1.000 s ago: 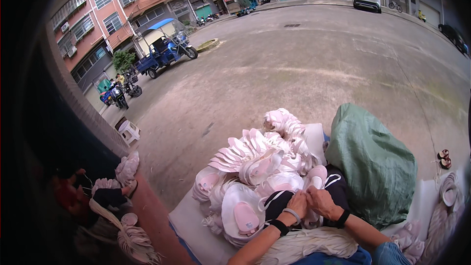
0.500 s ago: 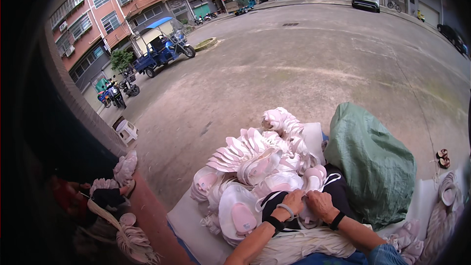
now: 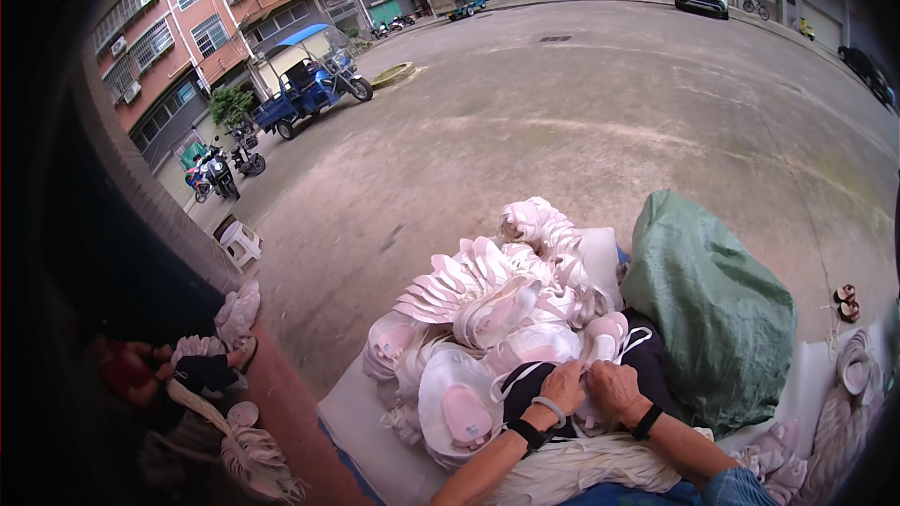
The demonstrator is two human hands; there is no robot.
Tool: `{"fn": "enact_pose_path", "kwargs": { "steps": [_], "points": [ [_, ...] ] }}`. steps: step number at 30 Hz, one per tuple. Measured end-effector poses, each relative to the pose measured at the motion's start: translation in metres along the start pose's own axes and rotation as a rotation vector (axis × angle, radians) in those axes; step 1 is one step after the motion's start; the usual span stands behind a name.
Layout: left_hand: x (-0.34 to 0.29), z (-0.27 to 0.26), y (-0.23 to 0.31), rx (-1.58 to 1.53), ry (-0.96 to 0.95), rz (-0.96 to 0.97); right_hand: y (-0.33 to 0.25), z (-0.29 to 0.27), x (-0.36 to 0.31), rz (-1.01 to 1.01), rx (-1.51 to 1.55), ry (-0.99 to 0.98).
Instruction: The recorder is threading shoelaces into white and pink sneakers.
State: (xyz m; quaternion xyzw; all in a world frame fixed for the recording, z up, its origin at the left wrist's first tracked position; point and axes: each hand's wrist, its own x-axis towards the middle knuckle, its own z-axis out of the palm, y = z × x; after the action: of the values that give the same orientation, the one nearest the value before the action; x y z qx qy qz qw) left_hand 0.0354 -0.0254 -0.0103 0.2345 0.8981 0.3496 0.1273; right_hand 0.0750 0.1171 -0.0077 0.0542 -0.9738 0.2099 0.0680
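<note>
Over my dark-covered lap, my left hand (image 3: 562, 387) and my right hand (image 3: 616, 390) meet with bent, closed fingers. Between and below them is a pale pink-and-white shoe piece (image 3: 590, 420), which both hands grip at its upper edge; the fingertips partly hide it. Just beyond my fingers lies a pink insole-shaped piece (image 3: 605, 330) with white straps. A big heap of similar pink and white shoe pieces (image 3: 502, 305) spreads ahead and to the left. Near my left forearm is a rounded white piece with a pink insole (image 3: 466, 415). Pale strap bundles (image 3: 586, 468) lie across my lap.
A bulging green sack (image 3: 708, 319) stands at my right. More strung pieces (image 3: 851, 403) lie at far right, near sandals (image 3: 846, 304). Another person (image 3: 141, 375) sits at lower left among similar bundles. A white stool (image 3: 240, 244) and blue three-wheeler (image 3: 314, 84) are farther off.
My hands stay together at the same piece, with the right hand's fingers shifted slightly. The seated person at lower left has moved their arms a little.
</note>
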Motion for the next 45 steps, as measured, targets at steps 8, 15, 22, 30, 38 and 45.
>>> {"fn": "enact_pose_path", "kwargs": {
  "steps": [8,15,22,30,38,45],
  "points": [
    [0.0,0.016,0.002,0.146,-0.04,-0.054,-0.001,0.004,0.005,0.08,-0.036,-0.061],
    [-0.004,0.023,-0.004,0.171,0.074,0.05,0.001,0.012,0.007,0.101,-0.045,-0.034],
    [0.002,0.006,0.001,0.144,-0.087,-0.008,0.003,0.013,0.006,0.08,-0.012,-0.018],
    [0.005,-0.007,0.003,0.059,-0.118,-0.023,0.004,0.011,0.005,0.09,-0.008,-0.057],
    [-0.002,0.003,-0.012,-0.005,-0.017,0.105,0.003,0.013,-0.003,-0.007,-0.009,0.015],
    [-0.01,0.011,-0.007,-0.098,0.113,0.151,0.01,0.001,-0.006,-0.163,-0.038,-0.024]
  ]
}}
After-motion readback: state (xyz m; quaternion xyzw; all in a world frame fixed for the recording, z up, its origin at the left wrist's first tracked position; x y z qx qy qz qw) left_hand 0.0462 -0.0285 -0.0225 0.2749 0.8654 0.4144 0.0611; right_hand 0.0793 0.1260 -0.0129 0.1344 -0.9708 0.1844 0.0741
